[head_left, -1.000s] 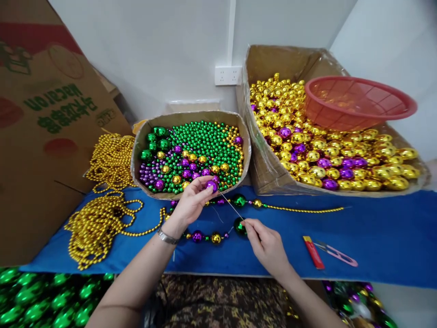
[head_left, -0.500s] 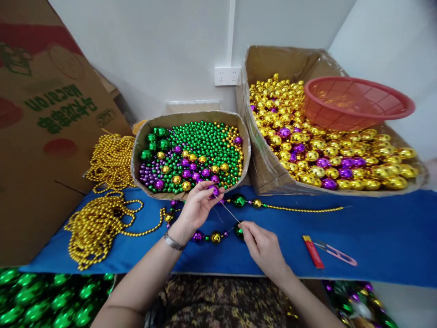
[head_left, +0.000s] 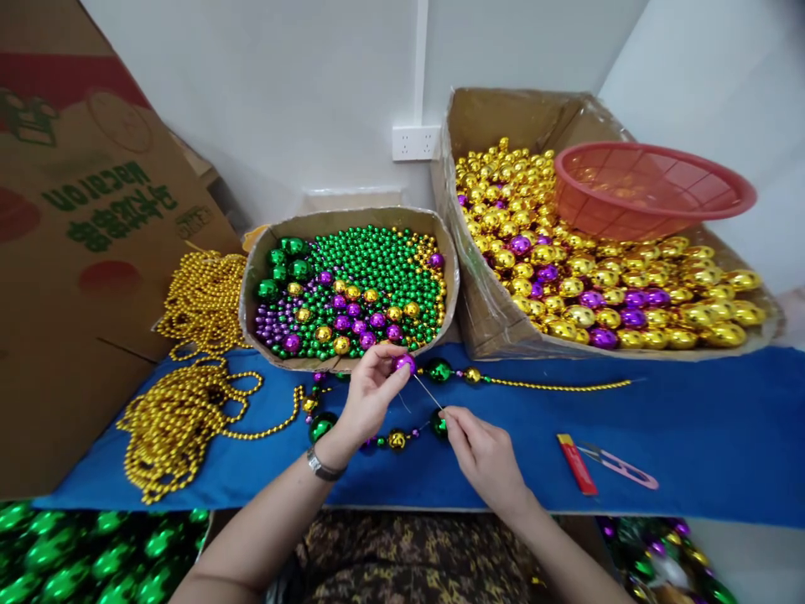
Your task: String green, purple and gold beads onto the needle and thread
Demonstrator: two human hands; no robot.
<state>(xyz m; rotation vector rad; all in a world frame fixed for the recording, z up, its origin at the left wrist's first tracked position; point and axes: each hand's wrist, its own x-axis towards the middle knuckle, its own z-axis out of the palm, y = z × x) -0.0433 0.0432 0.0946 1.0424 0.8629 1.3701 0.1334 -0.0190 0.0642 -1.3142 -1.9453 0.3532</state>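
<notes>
My left hand (head_left: 372,387) pinches a shiny purple bead (head_left: 403,363) just in front of the bead-filled box. In my right hand (head_left: 481,453), thumb and fingers are closed on a thin needle (head_left: 430,393) whose far end meets the purple bead. Whether the tip has passed through the bead cannot be made out. Beneath and around my hands lies a partly strung necklace, with a large green bead (head_left: 438,369), a gold bead (head_left: 397,439) and another green bead (head_left: 323,426). Its tail of small gold beads (head_left: 559,384) stretches right across the blue cloth.
A cardboard box (head_left: 244,294) holds mixed green, purple and gold beads. Behind right, a larger box (head_left: 469,302) of gold beads carries a red basket (head_left: 654,189). Gold bead strands (head_left: 169,428) lie left; pink thread snips (head_left: 629,471) and a red packet (head_left: 577,464) lie right.
My left hand has drawn slightly down and right, bringing the purple bead away from the box and nearer the needle. My right hand stays nearly still.
</notes>
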